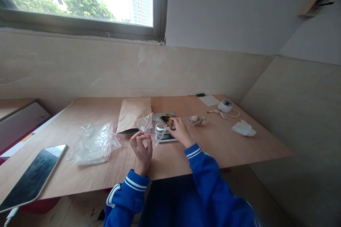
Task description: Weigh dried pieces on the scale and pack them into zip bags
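My left hand (142,149) is closed, pinching the edge of a clear zip bag (157,133) with a red seal line. The bag stands tilted partly in front of a small kitchen scale (170,138). On the scale's pan lie dark and brown dried pieces that look like dried mushrooms (164,118). My right hand (181,133) reaches over the scale from the right, its fingers and thumb curled around a brown piece (169,122). The thumb is close to the bag's edge. Part of the scale is hidden by the bag and my right hand.
Left are a stack of clear zip bags (93,143), a brown paper envelope (133,111) and a phone (33,173). Right of the scale lie a small bag of pale pieces (197,120), a white round device with a cable (225,105), crumpled tissue (243,128), paper (209,100) and a green-handled screwdriver (200,95).
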`<action>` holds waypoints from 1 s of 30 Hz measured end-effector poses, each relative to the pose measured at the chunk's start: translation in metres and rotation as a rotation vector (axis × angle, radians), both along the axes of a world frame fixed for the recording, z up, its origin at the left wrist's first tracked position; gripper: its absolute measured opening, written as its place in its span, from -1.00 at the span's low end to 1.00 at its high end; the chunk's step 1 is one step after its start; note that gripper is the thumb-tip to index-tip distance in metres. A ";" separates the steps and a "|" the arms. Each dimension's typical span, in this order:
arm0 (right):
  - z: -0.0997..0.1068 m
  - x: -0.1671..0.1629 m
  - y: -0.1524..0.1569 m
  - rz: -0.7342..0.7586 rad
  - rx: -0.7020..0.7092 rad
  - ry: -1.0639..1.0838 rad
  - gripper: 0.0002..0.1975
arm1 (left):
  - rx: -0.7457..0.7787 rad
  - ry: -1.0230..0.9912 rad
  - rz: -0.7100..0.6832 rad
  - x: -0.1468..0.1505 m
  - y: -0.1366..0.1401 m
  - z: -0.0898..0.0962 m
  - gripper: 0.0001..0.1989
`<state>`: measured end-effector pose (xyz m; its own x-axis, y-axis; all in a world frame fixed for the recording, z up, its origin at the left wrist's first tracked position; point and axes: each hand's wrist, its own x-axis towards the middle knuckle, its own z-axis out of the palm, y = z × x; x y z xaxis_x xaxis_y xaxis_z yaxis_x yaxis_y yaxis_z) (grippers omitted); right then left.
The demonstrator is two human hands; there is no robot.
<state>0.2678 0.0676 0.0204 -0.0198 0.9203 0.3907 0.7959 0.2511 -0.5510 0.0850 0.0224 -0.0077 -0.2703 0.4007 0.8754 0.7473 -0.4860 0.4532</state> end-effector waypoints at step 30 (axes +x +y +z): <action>0.058 -0.029 -0.028 0.237 0.149 0.552 -0.78 | -0.206 -0.207 -0.149 0.001 0.004 -0.008 -0.85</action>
